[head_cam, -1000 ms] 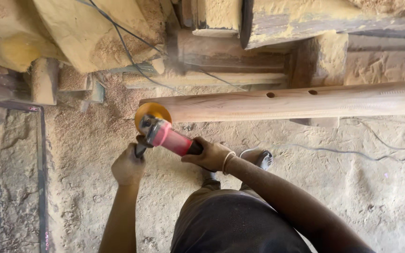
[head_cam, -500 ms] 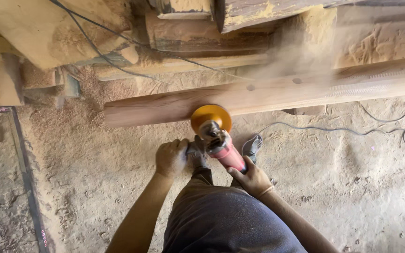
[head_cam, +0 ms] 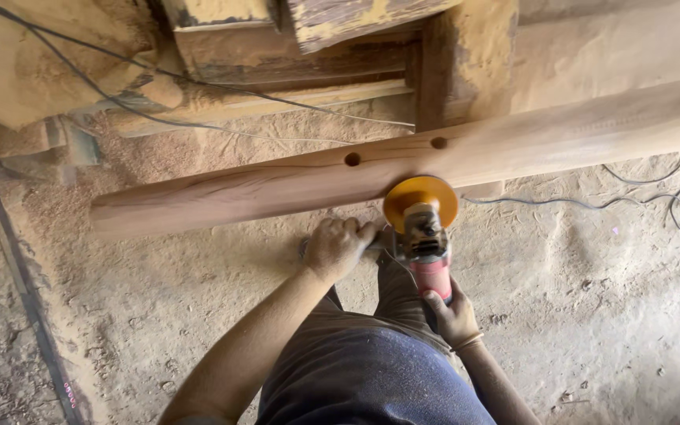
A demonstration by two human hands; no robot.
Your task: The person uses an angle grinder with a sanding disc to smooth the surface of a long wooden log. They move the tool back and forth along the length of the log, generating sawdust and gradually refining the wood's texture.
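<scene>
Hands and clamp the grinder; its disc could gouge the beam, perhaps snagging the holes.

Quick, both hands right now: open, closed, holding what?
Left hand: closed on the side handle of the angle grinder.
Right hand: closed around the grinder's red body, disc at the wooden beam.
</scene>
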